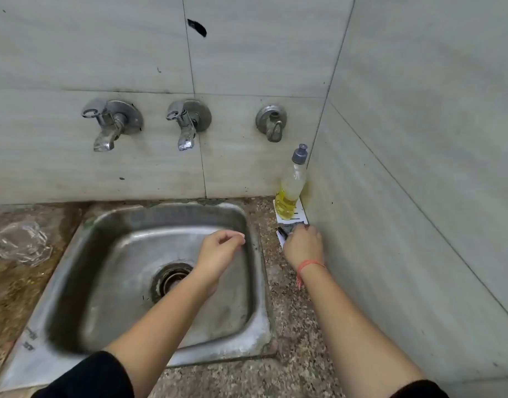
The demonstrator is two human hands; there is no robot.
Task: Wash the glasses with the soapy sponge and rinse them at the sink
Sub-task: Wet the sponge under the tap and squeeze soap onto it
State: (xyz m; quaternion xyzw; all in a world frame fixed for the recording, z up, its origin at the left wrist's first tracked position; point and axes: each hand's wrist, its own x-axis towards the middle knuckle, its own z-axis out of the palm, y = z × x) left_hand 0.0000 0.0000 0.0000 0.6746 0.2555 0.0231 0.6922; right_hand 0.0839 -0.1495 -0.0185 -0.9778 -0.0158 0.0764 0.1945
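Note:
The steel sink (109, 225) sits in the granite counter, with nothing in its basin and no water running. My left hand (218, 249) hovers over the basin's right side, fingers loosely curled and holding nothing. My right hand (303, 244) reaches to the counter's right corner and lies over a dark sponge (288, 228) on a white tray (300, 212); its fingertips touch the sponge, and whether they grip it is hidden. A bottle of yellow dish soap (291, 191) stands on the tray, just behind the sponge. No glasses are in view.
Two taps (110, 124) (186, 123) and a valve (271, 122) stick out of the tiled wall above the sink. A crumpled clear plastic bag (20, 242) lies on the counter at left. A tiled side wall closes in on the right.

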